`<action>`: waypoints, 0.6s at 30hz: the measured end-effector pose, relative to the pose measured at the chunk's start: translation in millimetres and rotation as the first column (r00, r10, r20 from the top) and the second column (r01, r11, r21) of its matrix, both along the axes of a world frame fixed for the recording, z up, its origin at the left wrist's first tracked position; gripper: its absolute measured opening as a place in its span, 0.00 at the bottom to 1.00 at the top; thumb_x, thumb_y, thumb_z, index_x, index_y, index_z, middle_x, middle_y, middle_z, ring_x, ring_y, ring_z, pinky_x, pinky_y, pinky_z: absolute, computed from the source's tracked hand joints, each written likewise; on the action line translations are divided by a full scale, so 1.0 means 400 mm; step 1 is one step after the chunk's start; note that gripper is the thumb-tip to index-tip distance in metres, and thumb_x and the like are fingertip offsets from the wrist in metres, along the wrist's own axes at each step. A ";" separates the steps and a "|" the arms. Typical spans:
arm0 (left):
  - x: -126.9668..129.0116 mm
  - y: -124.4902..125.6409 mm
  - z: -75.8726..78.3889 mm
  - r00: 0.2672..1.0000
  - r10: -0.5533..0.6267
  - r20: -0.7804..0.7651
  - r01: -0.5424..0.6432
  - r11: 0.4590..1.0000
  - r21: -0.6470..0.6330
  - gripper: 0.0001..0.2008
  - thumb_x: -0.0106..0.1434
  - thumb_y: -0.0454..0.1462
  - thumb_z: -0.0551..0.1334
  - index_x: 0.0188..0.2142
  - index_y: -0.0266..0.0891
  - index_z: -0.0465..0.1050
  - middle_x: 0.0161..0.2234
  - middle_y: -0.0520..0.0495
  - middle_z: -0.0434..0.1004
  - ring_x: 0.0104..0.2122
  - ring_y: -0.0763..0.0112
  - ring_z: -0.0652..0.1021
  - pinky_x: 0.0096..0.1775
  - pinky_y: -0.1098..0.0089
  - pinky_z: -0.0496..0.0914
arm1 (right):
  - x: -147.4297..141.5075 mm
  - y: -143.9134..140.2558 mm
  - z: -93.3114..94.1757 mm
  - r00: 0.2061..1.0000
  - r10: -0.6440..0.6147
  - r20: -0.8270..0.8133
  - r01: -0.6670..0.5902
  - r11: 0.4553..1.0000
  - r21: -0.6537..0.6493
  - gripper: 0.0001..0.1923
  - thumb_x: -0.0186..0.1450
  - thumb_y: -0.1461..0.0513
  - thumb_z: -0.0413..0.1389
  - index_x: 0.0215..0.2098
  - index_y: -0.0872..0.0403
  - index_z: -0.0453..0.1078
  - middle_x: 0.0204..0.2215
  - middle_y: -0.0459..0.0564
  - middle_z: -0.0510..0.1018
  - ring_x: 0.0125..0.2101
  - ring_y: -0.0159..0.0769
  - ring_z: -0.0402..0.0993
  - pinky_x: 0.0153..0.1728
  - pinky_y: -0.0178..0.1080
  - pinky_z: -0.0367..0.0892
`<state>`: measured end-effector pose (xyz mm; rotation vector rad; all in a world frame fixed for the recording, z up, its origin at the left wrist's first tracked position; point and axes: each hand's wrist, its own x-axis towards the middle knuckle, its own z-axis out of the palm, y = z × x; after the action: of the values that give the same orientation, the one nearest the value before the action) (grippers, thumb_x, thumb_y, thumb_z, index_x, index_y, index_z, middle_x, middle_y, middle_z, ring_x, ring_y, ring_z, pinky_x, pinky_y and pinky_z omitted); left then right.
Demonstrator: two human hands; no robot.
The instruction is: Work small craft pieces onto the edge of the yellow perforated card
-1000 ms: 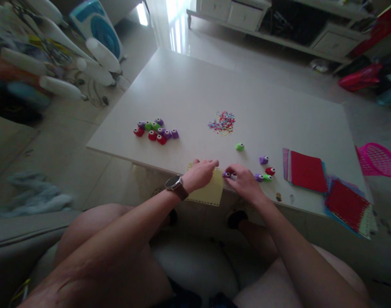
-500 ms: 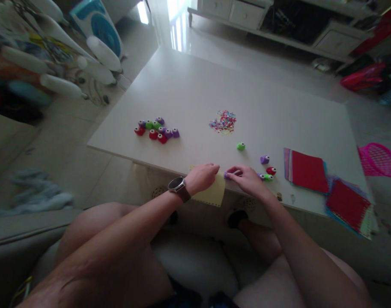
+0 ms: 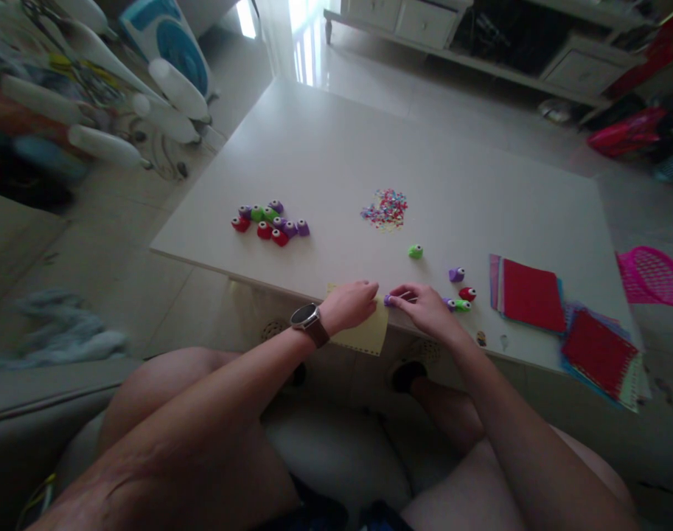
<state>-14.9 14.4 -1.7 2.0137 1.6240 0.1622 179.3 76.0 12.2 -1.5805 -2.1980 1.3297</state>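
A yellow sheet of paper (image 3: 369,332) lies over the table's front edge, with a row of small punched holes along its near side. My left hand (image 3: 351,301), a watch on its wrist, is closed at the sheet's upper part and holds it; its fingertips are partly hidden. My right hand (image 3: 420,304) grips a small purple craft punch (image 3: 388,300) at the sheet's right edge. Beside that hand lie a green punch (image 3: 463,305), a red punch (image 3: 467,293) and a purple punch (image 3: 456,274). Another green punch (image 3: 415,251) stands farther back.
Colourful paper confetti (image 3: 388,209) is heaped mid-table. Several red, green and purple punches (image 3: 279,237) cluster at the left. Stacks of coloured sheets (image 3: 532,295) lie at the right, the nearer one overhanging the edge. A pink basket (image 3: 649,276) is beyond the table's right side.
Almost nothing differs. Both hands keep their places on the paper and the purple punch; the view has shifted very slightly.
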 end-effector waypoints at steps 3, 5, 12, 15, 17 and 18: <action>0.003 0.000 -0.001 1.000 0.010 0.001 -0.010 1.000 0.002 0.14 0.75 0.39 0.50 0.45 0.38 0.74 0.43 0.40 0.81 0.39 0.62 0.81 0.39 0.65 0.71 | 0.002 0.000 -0.006 1.000 0.010 -0.030 -0.009 1.000 0.022 0.03 0.66 0.62 0.64 0.37 0.54 0.80 0.36 0.51 0.84 0.35 0.39 0.80 0.41 0.40 0.72; 0.006 0.000 -0.002 1.000 0.022 -0.001 -0.022 1.000 0.005 0.16 0.77 0.42 0.49 0.45 0.38 0.74 0.43 0.40 0.81 0.39 0.61 0.81 0.40 0.65 0.71 | 0.003 0.001 -0.010 0.999 0.008 -0.045 -0.007 1.000 0.023 0.03 0.65 0.61 0.64 0.36 0.54 0.79 0.36 0.51 0.84 0.35 0.39 0.80 0.41 0.40 0.73; 0.025 0.002 0.001 0.995 0.097 -0.021 -0.098 0.995 -0.011 0.30 0.77 0.55 0.43 0.46 0.37 0.75 0.42 0.38 0.81 0.40 0.59 0.81 0.40 0.64 0.70 | 0.002 0.018 -0.032 0.999 -0.007 -0.032 0.006 0.999 -0.032 0.06 0.63 0.60 0.66 0.35 0.55 0.79 0.32 0.52 0.84 0.33 0.39 0.78 0.37 0.39 0.70; 0.038 0.003 0.006 0.988 0.141 -0.055 -0.142 0.990 -0.019 0.33 0.75 0.58 0.42 0.46 0.37 0.76 0.42 0.37 0.82 0.40 0.57 0.81 0.38 0.63 0.70 | -0.002 0.034 -0.041 1.000 -0.023 -0.014 0.022 0.998 -0.066 0.07 0.60 0.60 0.68 0.32 0.56 0.78 0.30 0.51 0.82 0.31 0.38 0.77 0.34 0.38 0.69; 0.045 0.006 0.007 0.982 0.169 -0.080 -0.171 0.985 -0.023 0.34 0.74 0.60 0.43 0.46 0.37 0.76 0.43 0.36 0.83 0.41 0.56 0.82 0.38 0.63 0.69 | -0.007 0.045 -0.045 1.000 -0.026 -0.016 0.024 0.994 -0.109 0.09 0.58 0.60 0.70 0.30 0.56 0.77 0.28 0.50 0.82 0.30 0.36 0.76 0.32 0.36 0.68; 0.048 0.008 0.007 0.980 0.179 -0.089 -0.182 0.983 -0.028 0.34 0.74 0.60 0.43 0.46 0.37 0.76 0.43 0.36 0.83 0.41 0.55 0.82 0.38 0.63 0.69 | -0.010 0.050 -0.047 1.000 -0.022 -0.012 0.021 0.992 -0.126 0.10 0.57 0.60 0.71 0.30 0.56 0.76 0.28 0.50 0.81 0.29 0.36 0.75 0.31 0.36 0.67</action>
<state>4.5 17.5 1.2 1.8687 1.8505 0.1133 175.1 95.8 -6.5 -1.6264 -2.1213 1.4950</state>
